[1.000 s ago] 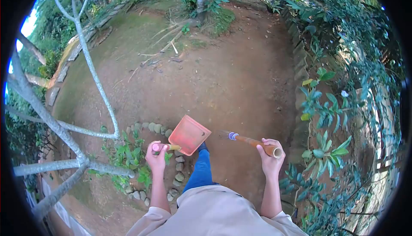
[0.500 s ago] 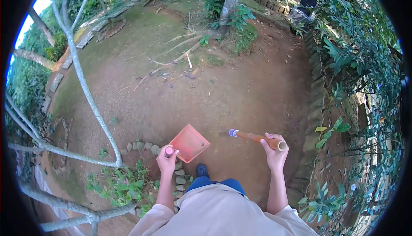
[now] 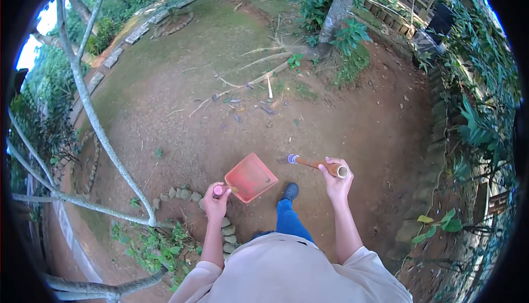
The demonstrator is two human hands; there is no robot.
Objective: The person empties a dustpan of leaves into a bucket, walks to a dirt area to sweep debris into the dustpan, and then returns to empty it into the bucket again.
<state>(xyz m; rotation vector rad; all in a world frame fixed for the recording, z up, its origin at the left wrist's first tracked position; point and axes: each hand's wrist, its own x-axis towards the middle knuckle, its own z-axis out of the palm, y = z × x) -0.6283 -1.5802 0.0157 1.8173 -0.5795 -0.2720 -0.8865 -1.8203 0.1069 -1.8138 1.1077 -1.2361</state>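
Observation:
My left hand is closed around the handle of a red dustpan, its pink end poking up by the thumb. The pan hangs ahead of my body, its inside facing up, with a small dark speck near one edge. My right hand grips a broom by its thick bamboo handle, whose hollow end faces me. Purple binding circles the far end of the handle. The dark bristles beyond it point left and are hard to make out against the soil.
Dry leaves and twigs lie ahead near the tree roots. A thin branching trunk rises at left, by a row of stones and low plants. A stone edging and shrubs run along the right.
One shoe has stepped forward between dustpan and broom. The view has turned a little left, so the tree and leaves appear farther right. Both hands keep their holds.

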